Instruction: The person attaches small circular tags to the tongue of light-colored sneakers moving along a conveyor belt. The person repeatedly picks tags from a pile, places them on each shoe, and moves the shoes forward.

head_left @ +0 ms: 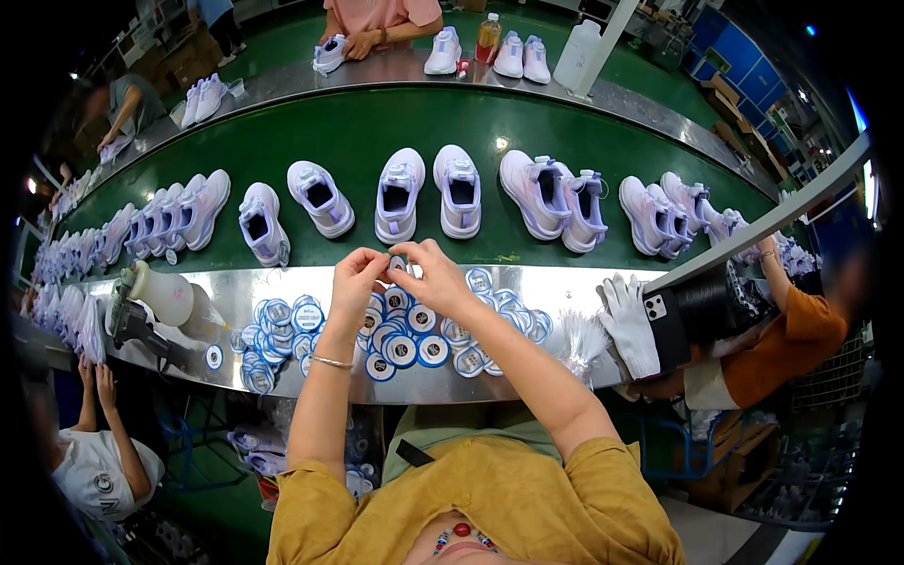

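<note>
Both hands are close together here, over the far part of the metal desk (235,285), and right between them is the small round tag (397,265), dark in the middle. In from the left comes the left hand (360,275), thumb and forefinger pinched at the tag's edge; from the right, the right hand (433,280), its fingers clamped on it too. The tag is up at the fingertips, partly covered, so which hand bears more of it I can't tell.

Nearer than the fingers, a spread of blue-rimmed discs (400,350) lies on the desk, one overlapping the next, with a second heap (273,334) to the left and more on the right, beside the right forearm. Just beyond the fingers, a white and lilac shoe (402,174) stands on the green belt (367,122), toe pointing far.

Now the containers! Over on the left, a spray gun (127,325) with a pale cup (169,294); what's inside is unclear. Across on the far side, a clear bottle (488,40) holds amber-red liquid. Right of it, past two shoes (523,58), stands a whitish jug (576,56), its contents impossible to make out.
</note>
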Available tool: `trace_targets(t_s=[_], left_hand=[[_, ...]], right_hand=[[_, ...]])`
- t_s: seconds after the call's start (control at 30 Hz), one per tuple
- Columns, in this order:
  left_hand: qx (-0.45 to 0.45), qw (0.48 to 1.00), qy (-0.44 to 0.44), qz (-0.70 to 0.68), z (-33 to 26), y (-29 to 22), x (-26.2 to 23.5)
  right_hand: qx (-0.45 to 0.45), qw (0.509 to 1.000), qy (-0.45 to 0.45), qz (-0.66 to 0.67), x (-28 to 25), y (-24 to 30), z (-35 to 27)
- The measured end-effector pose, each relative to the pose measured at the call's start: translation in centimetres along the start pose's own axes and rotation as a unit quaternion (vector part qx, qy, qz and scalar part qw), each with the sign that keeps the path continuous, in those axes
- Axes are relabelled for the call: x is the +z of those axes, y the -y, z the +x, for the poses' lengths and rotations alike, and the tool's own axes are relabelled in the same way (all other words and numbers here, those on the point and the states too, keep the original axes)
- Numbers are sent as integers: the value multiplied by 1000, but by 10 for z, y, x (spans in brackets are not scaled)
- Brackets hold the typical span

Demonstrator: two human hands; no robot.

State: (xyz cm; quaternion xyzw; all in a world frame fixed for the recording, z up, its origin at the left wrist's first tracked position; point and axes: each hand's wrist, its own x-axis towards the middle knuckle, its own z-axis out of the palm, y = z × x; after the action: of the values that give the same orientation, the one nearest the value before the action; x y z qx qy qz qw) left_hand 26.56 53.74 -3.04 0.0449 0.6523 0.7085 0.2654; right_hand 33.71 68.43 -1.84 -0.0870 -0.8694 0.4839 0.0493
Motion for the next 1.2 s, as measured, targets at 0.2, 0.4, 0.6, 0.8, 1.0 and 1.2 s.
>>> trace_targets(t_s=[0.2, 0.4, 0.6, 0.8, 1.0, 1.2], left_hand=[[14, 998, -15, 51, 18, 1, 10], [-14, 999, -21, 45, 27, 3, 12], [-5, 995, -93, 31, 50, 23, 7], [-55, 996, -61, -35, 61, 22, 5], [-64, 996, -63, -30, 67, 25, 4], [-35, 995, -88, -10, 68, 26, 4]], right_hand=[[-20, 1000, -11, -17, 2, -18, 22], [-16, 999, 22, -38, -1, -36, 36], [-76, 988, -65, -117, 1, -39, 40], [-112, 944, -140, -276, 5, -42, 44], [-129, 949, -125, -259, 11, -44, 58], [-118, 984, -102, -81, 24, -53, 70]])
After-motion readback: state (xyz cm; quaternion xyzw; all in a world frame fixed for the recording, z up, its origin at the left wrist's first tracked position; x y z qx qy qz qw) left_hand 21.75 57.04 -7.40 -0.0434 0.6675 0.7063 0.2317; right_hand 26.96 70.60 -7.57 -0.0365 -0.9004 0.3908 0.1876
